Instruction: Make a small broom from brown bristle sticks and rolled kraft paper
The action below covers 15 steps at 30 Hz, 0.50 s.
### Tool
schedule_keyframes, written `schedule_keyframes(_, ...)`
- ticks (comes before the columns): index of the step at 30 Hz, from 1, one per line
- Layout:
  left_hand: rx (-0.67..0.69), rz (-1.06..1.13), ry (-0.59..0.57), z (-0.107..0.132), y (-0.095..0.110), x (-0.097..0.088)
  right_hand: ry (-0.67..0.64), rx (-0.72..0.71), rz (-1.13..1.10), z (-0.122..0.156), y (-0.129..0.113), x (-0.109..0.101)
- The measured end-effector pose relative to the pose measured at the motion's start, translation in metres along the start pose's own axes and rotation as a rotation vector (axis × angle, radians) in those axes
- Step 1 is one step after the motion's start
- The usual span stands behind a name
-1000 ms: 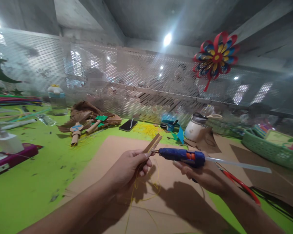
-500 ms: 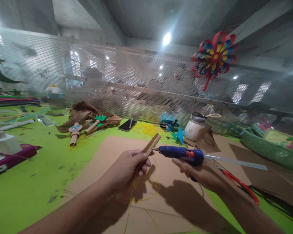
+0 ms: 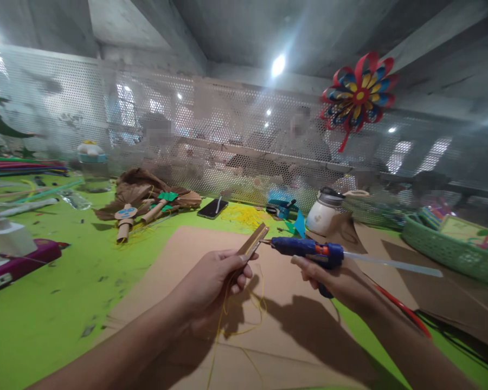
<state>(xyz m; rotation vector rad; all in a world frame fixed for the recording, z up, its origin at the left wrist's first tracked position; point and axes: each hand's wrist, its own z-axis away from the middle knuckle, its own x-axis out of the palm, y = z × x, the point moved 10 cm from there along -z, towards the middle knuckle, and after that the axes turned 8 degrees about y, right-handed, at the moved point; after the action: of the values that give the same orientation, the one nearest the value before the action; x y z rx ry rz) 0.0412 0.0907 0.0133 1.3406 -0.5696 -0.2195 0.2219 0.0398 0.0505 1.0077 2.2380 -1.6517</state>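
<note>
My left hand (image 3: 217,279) is closed around a narrow folded strip of brown card (image 3: 254,239), which tilts up and away to the right. Thin yellow strands (image 3: 263,313) trail from below that hand over a large brown paper sheet (image 3: 166,281). My right hand (image 3: 341,284) grips a blue hot glue gun (image 3: 303,248) by its handle. The gun's metal nozzle (image 3: 265,242) is at the strip's right edge, near its far end; whether it touches, I cannot tell. Out of the gun's back sticks a long translucent glue stick (image 3: 398,264).
Brown paper figures (image 3: 146,203), a phone (image 3: 212,208), a yellow strand pile (image 3: 248,216) and a white jar (image 3: 325,211) line the back. Red-handled scissors (image 3: 406,311) lie beneath my right forearm. A green basket (image 3: 447,244) stands right, a purple power strip (image 3: 44,257) left.
The glue gun and my right hand have shifted slightly right and up, bringing the nozzle along the strip toward its far end. My left hand and the strip have barely moved.
</note>
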Motion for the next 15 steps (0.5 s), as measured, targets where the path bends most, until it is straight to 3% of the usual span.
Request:
schedule_keyframes(8,-0.017,0.082,0.053,-0.001,-0.001,-0.005,-0.198,0.002,-0.115,0.009,-0.014,0.023)
schedule_keyframes(15,-0.037,0.072,0.070,0.000,-0.002,-0.006,-0.033,-0.020,-0.109,0.003,-0.020,0.002)
